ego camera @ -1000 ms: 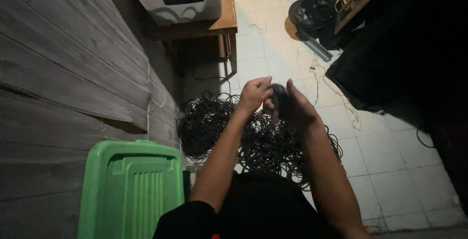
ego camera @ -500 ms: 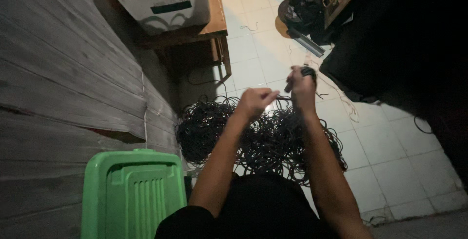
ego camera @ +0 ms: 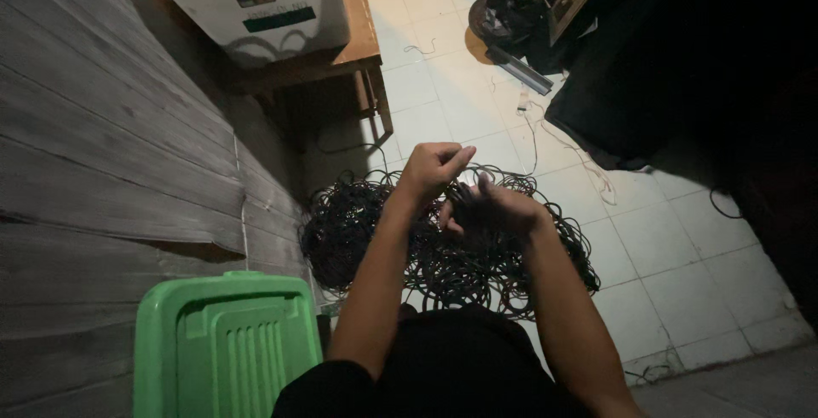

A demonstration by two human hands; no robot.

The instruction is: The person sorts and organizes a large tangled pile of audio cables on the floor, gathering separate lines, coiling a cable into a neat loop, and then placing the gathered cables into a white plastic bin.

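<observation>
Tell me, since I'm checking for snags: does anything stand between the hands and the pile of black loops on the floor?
Nothing visible does. The left hand and right hand hang directly over the pile of black loops, with only open air between.

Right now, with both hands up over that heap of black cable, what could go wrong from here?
1. The black cable pile is a dense tangle of loops; a strand pulled by the left hand or right hand may drag neighbouring loops and tighten knots.
2. The light is dim, and dark cable against dark clothing is hard to follow, so a wrong strand may get pulled.
3. Loose thin wires trail over the tiled floor and could snag a foot.
</observation>
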